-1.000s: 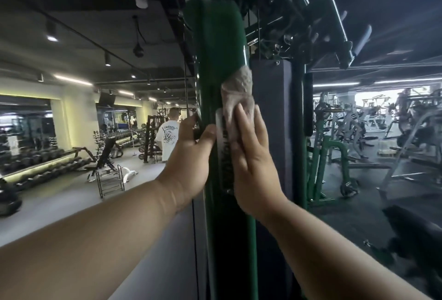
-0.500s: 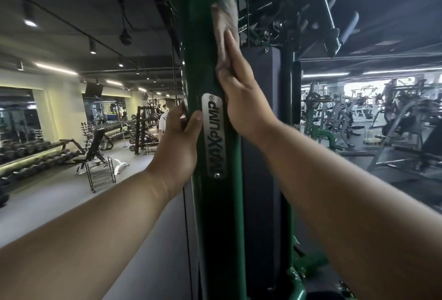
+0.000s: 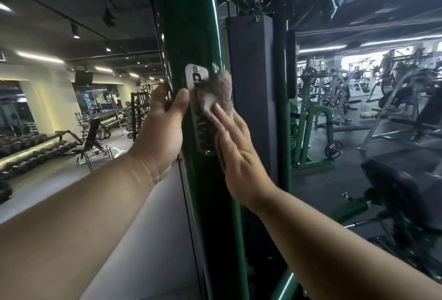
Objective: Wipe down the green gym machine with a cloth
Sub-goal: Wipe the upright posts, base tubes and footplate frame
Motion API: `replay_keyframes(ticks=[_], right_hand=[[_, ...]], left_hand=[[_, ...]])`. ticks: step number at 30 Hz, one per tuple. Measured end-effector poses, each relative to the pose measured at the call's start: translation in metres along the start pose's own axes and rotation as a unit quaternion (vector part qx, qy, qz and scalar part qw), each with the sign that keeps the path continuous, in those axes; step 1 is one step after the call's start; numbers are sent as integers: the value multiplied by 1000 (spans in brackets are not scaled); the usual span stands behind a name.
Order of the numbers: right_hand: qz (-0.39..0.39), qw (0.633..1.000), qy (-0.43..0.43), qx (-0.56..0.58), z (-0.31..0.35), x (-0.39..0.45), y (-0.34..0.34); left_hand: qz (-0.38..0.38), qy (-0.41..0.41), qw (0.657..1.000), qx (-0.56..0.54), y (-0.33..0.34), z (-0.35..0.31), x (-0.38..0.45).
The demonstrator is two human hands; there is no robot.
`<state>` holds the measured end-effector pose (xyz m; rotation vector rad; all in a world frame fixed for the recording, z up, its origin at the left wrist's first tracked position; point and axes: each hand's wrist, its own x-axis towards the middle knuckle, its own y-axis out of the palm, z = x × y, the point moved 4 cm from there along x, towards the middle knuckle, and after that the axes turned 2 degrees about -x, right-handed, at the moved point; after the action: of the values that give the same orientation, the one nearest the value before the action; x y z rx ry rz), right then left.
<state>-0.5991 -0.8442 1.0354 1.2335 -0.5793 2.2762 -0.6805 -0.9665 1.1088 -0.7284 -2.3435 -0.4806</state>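
A thick green upright post of the gym machine fills the middle of the view, with a silver name plate screwed to its front. My right hand presses a grey-brown cloth flat against the post, over the upper right of the plate; the fingers lie spread on the cloth. My left hand wraps the post's left edge at the same height, thumb on the front face. The plate's lettering is partly hidden by the cloth.
A dark padded panel stands right behind the post. Dumbbell racks and a bench line the left side. More green machines and a black padded seat stand on the right.
My right hand slid the cloth up the post to near its top, then back down onto the name plate. My left hand kept its hold on the post's left edge.
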Motion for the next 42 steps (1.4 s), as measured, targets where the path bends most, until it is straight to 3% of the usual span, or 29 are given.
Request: replay_keyframes(ticks=[6,9,14,17,21,27,30,35,37,40,42], right_hand=[[-12,984,43,172,-7,13,9],[14,955,118,273,-23,-32,16],[25,901,277,331,-63,-111,25],[48,917,301,256,-67,-116,15],[62,952,236,185,-49,-79,5],[40,953,219,205,-51,-78,13],[70,944,270,175,-73,-129,15],[120,937,318,80,-92,-178,12],[116,948,292,50,-86,-160,9],[84,955,269,89,-76,-115,9],[41,973,212,81,-68,-91,14]], left_hand=[[11,45,996,82,-4,20,-33],[34,27,994,95,-12,40,-53],[48,19,991,126,-19,66,-74],[51,17,992,117,-20,74,-77],[31,32,992,116,-23,81,-77],[-65,-54,992,90,-21,125,-123],[-64,-91,992,67,-25,145,-148],[-40,-125,984,122,-33,150,-165],[-39,-132,980,141,-34,147,-164],[-41,-145,980,129,-33,147,-165],[-45,-154,980,120,-32,148,-165]])
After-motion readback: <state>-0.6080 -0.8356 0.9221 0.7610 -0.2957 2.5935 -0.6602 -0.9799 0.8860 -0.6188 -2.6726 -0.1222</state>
